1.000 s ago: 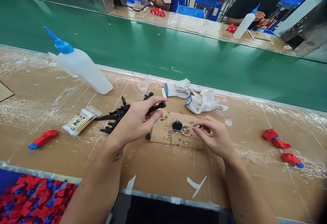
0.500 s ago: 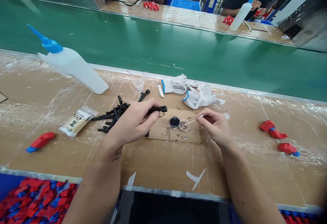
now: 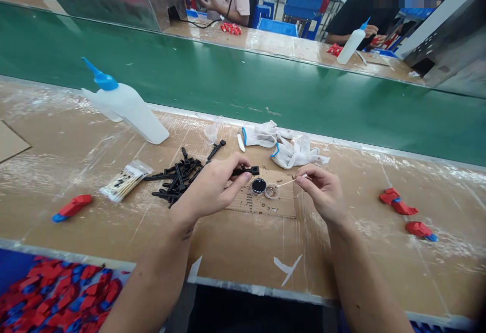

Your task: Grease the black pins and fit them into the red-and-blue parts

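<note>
My left hand (image 3: 210, 186) pinches a small black plastic part (image 3: 246, 170) between thumb and fingers, over the top edge of a cardboard scrap (image 3: 261, 205). My right hand (image 3: 321, 194) holds a cotton swab (image 3: 290, 182) by its stick, with the far tip at a clear shallow dish (image 3: 271, 191). Beside that dish stands a small jar of black liquid (image 3: 258, 186). Left of my left hand lies a heap of similar black plastic parts (image 3: 176, 181).
White work gloves (image 3: 277, 143), a blue-nozzled glue bottle (image 3: 127, 108), a swab packet (image 3: 126, 181) and red-and-blue parts (image 3: 395, 200) lie on the cardboard-covered bench. A green conveyor belt (image 3: 228, 80) runs behind it. Co-workers sit beyond, and a red-and-blue parts bin (image 3: 56, 292) is front left.
My left hand has moved the black part to the right, closer above the jar. The swab stays by the dish, and the view has shifted slightly.
</note>
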`<state>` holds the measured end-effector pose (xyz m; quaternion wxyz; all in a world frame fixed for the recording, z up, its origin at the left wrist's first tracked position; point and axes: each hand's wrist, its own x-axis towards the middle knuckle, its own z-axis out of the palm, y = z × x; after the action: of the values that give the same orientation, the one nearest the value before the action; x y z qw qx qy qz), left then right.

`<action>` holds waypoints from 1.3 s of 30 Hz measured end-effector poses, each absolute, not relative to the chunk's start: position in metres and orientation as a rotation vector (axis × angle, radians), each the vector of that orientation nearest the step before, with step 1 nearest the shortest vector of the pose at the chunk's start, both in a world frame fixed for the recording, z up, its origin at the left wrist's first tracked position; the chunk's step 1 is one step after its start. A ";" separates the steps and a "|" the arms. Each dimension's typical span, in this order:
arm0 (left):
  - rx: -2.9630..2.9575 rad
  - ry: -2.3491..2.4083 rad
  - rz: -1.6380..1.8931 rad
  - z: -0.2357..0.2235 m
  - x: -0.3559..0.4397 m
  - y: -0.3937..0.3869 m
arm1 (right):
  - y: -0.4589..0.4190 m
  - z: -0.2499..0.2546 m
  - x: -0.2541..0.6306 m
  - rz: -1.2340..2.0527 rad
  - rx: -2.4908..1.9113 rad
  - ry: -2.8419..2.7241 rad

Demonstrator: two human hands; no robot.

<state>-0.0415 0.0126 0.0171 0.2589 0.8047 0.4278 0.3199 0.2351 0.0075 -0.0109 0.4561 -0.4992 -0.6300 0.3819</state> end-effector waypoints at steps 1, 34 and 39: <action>2.178 1.157 0.881 0.016 -0.041 0.012 | 0.007 -0.007 0.236 0.930 -1.207 -1.547; 2.444 0.856 0.961 0.005 -0.018 0.003 | -0.013 0.026 0.210 0.489 -1.017 -1.864; 2.559 0.816 0.967 -0.012 -0.018 0.000 | -0.017 0.024 0.210 0.343 -0.884 -2.028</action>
<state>-0.0184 0.0003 -0.0115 0.1429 0.8873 0.2829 0.3352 0.2100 -0.0169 0.0240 0.4363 -0.3555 -0.8150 0.1378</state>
